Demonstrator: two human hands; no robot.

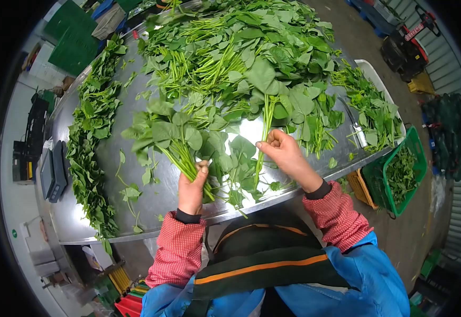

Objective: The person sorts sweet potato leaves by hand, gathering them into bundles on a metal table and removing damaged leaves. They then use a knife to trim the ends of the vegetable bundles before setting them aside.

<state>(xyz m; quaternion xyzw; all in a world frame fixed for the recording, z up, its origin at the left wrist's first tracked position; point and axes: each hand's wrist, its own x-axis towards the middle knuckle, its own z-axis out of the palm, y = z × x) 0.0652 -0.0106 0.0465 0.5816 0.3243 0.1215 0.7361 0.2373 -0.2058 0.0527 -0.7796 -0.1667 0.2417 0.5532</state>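
Well, left hand (192, 191): was closed round the lower stems of a leafy bunch (180, 153), leaves fanned up and toward the left.
Right hand (286, 153): had thumb and fingers pinched on upright stalks (266, 119), cut ends down, just beside the bunch.
Bunch and stalks: were both over the near side of the metal table (151, 206).
Pile (214, 63): lay beyond both hands, leaves and stems mixed.
Row (95, 111): ran along the table's left side.
Knife (359, 136): lay near the right edge, by the white tray (401, 127), greens heaped there.
Green crate (418, 185): stood below that corner, leaves inside.
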